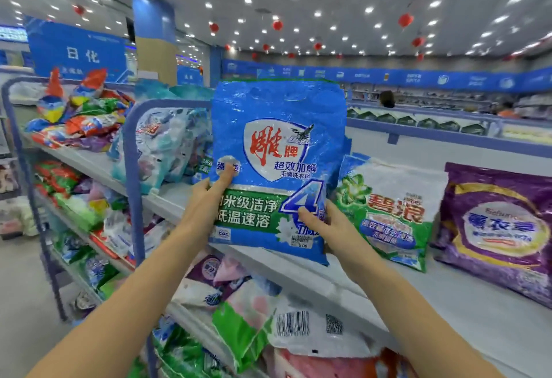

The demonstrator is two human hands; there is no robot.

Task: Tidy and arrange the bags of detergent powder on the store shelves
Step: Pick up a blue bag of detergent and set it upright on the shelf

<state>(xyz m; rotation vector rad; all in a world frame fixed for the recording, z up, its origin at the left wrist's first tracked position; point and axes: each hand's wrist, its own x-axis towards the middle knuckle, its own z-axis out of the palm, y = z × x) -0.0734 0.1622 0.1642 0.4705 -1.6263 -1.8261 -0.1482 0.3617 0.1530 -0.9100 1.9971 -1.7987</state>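
Observation:
I hold a large blue detergent bag upright over the front edge of the top shelf. My left hand grips its lower left side, thumb on the front. My right hand grips its lower right corner. To its right a green and white detergent bag leans on the top shelf, and beyond that rests a purple detergent bag. Behind my left hand several pale blue bags stand packed together.
Lower shelves hold jumbled bags in green, pink and white. A second shelf unit at the left carries piled colourful bags. A blue pillar and more aisles stand behind. People are visible far off at the right.

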